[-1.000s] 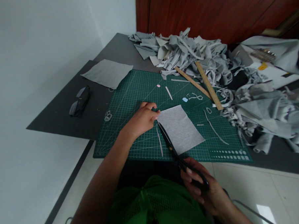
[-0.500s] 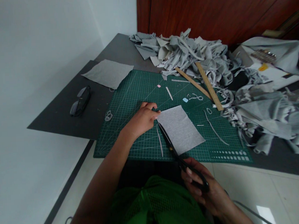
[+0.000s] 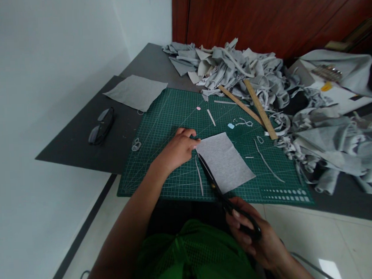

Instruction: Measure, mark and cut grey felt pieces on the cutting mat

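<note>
Right hand (image 3: 255,239), bottom center, is gripping black scissors (image 3: 220,191), blades along the left edge of the grey fabric piece (image 3: 225,162) mid-frame on the green mat (image 3: 166,115); left hand (image 3: 177,150) pinches its top-left corner.

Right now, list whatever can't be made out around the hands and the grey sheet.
- Head view: the scissors' handles are buried in the right hand.
- The left hand covers the grey sheet's near-left corner; its grip there is unclear.
- The cutting mat's printed numbers are too small to read.
- The fabric pile is cut off by the right edge.
</note>
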Available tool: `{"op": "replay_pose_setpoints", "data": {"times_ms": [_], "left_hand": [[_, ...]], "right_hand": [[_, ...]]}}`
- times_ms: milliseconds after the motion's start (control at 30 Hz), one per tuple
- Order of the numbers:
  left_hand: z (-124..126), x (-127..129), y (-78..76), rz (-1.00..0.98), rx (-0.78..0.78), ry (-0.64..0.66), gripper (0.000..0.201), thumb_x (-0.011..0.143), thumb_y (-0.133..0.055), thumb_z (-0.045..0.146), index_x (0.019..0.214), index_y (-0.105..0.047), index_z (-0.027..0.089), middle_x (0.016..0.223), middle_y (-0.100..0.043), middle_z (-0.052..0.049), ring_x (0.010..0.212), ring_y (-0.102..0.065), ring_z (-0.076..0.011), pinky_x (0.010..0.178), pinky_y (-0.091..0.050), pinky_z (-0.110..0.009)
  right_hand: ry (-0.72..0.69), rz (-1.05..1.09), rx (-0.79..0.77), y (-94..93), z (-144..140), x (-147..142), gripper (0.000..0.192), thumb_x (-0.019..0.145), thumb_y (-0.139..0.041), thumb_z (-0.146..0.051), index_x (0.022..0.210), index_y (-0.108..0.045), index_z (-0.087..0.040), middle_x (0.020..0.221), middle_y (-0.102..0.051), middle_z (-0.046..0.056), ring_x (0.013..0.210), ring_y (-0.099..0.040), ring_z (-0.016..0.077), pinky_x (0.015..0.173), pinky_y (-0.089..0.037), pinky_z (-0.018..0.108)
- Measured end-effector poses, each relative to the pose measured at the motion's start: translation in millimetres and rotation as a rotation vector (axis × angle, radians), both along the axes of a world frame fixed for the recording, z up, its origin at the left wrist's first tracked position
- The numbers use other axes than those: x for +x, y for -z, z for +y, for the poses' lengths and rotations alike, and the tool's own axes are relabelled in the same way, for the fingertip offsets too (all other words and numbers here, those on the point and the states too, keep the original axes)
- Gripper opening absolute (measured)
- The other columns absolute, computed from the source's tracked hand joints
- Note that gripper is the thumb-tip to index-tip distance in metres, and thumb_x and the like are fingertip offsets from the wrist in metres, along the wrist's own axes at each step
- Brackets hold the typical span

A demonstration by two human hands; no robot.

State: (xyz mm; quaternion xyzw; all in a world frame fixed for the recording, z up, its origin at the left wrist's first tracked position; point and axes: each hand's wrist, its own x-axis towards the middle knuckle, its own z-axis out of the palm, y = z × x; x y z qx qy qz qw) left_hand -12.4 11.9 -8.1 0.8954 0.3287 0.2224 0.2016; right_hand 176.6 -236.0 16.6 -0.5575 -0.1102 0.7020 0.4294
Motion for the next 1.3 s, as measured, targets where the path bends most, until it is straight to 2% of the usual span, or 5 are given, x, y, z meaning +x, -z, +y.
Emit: {"op": "replay_pose_setpoints", "data": {"times_ms": [167,300,633,1000,1300], "left_hand": [[-1,0,-2.1,0.015,0.005,0.007,0.038,0.099,-0.051,0.005,0.116,-0.080,0.021,0.133,-0.066,-0.008,0.123,-0.051,-0.0256,0.106,-0.050,-0.040],[-1,1,-3.2,0.029,-0.003,0.008,0.035,0.100,-0.052,0.005,0.115,-0.081,0.018,0.133,-0.066,-0.008,0.123,-0.051,-0.0258,0.106,-0.050,-0.039],[0,1,-1.5,0.038,-0.003,0.011,0.038,0.099,-0.051,0.004,0.118,-0.080,0.019,0.135,-0.065,-0.008,0.124,-0.051,-0.0258,0.107,-0.050,-0.040],[0,2,0.3,0.024,0.000,0.009,0.037,0.099,-0.051,0.003,0.116,-0.080,0.020,0.133,-0.066,-0.007,0.124,-0.050,-0.0253,0.107,-0.048,-0.038],[0,0,-0.3,0.021,0.002,0.023,0.038,0.099,-0.051,0.003,0.117,-0.080,0.020,0.133,-0.065,-0.007,0.122,-0.051,-0.0244,0.105,-0.049,-0.038]], "right_hand": [[-0.013,0.012,0.027,-1.4,3,1,0.056,0.068,-0.093,-0.057,0.096,-0.058,-0.024,0.066,-0.048,-0.010,0.042,-0.025,0.0011,0.030,-0.021,0.011],[-0.014,0.019,0.021,-0.6,6,1,0.061,0.065,-0.094,-0.057,0.099,-0.057,-0.024,0.066,-0.049,-0.010,0.042,-0.026,0.0011,0.030,-0.021,0.011],[-0.055,0.008,0.026,0.7,12,6,0.059,0.067,-0.094,-0.057,0.098,-0.056,-0.025,0.066,-0.046,-0.011,0.042,-0.027,0.0008,0.030,-0.020,0.011],[-0.026,0.001,0.017,0.4,9,4,0.061,0.067,-0.093,-0.058,0.103,-0.055,-0.026,0.068,-0.049,-0.010,0.043,-0.025,0.0014,0.031,-0.019,0.012],[-0.029,-0.022,-0.015,0.8,8,4,0.068,0.061,-0.096,-0.061,0.104,-0.054,-0.027,0.067,-0.048,-0.011,0.043,-0.026,0.0012,0.031,-0.017,0.013]]}}
